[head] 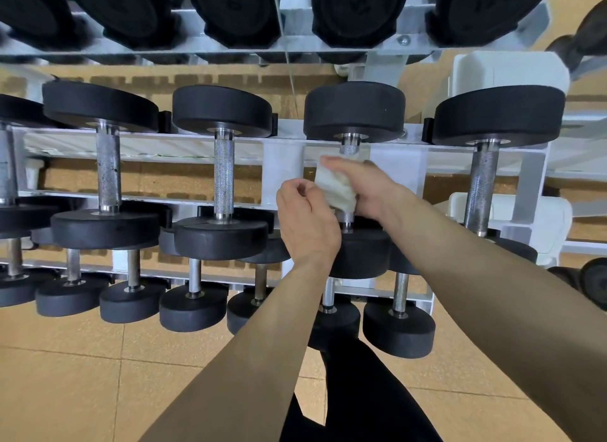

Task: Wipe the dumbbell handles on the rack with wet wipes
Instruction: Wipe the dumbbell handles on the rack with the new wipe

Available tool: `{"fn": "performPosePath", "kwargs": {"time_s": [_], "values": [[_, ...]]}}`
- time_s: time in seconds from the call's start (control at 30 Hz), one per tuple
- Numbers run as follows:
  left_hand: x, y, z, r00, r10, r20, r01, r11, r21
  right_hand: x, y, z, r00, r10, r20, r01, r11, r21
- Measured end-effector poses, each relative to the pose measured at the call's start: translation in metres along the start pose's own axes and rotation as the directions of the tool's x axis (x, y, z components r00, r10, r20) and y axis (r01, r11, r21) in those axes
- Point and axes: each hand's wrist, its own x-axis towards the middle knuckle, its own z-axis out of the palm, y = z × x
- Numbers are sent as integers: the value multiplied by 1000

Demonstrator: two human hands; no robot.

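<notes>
- The right hand [361,185] is curled round a crumpled white wet wipe [335,191]. It clamps the wipe about the knurled steel handle [349,149] of a black round-headed dumbbell [354,113] on the middle tier of the white metal rack [282,165].
- The left hand [308,218] sits just left of that handle with its fingers curled in toward the wipe. Whether it pinches the wipe's edge or holds nothing cannot be told.
- Only short stubs of that handle show above and below the wipe, so the wiping of this bar looks under way rather than finished.
- Left of that handle, the neighbouring handle [224,175] and the one beyond it [108,172] lie bare; to its right another bare handle [481,185] waits. None shows a sheen or streak, so which are already wiped cannot be judged.
- Below that handle is a tier of smaller dumbbells [193,277], and above it a tier of large ones [236,7].
- At best this is one bar among many, so most of the rack probably remains.
</notes>
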Motion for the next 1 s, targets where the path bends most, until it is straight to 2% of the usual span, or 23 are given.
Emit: {"fn": "performPosePath", "kwargs": {"time_s": [0.13,0.2,0.27,0.33,0.4,0.5,0.6,0.73,0.83,1.0], "values": [[0,-1,1,1000,2,-3,-2,1000,-7,8,-21,6,995,-88,-52,91,993,75],[1,-2,1,1000,1,-5,-1,1000,-1,8,-16,4,990,-130,-57,130,992,1],[0,-1,1,1000,-3,-10,3,1000,8,1,-3,-1,988,-153,-27,146,974,-175],[0,-1,0,1000,-8,-9,8,1000,14,-9,13,-11,991,-134,25,133,907,-400],[0,-1,0,1000,-9,-8,9,1000,9,-22,21,-17,989,-101,109,145,822,-551],[1,1,-1,1000,-19,-9,19,1000,7,-39,16,-15,987,-91,132,156,729,-666],[1,0,-1,1000,-21,-12,21,1000,23,-53,14,-14,983,-61,175,178,570,-802],[3,0,-1,999,-33,-9,33,999,38,-64,19,-20,993,63,105,62,479,-876],[3,0,-1,999,-41,-8,42,998,55,-74,17,-17,993,20,113,89,483,-871],[0,4,-4,997,-67,31,64,992,109,-89,15,-11,996,-51,80,93,702,-706]]}}
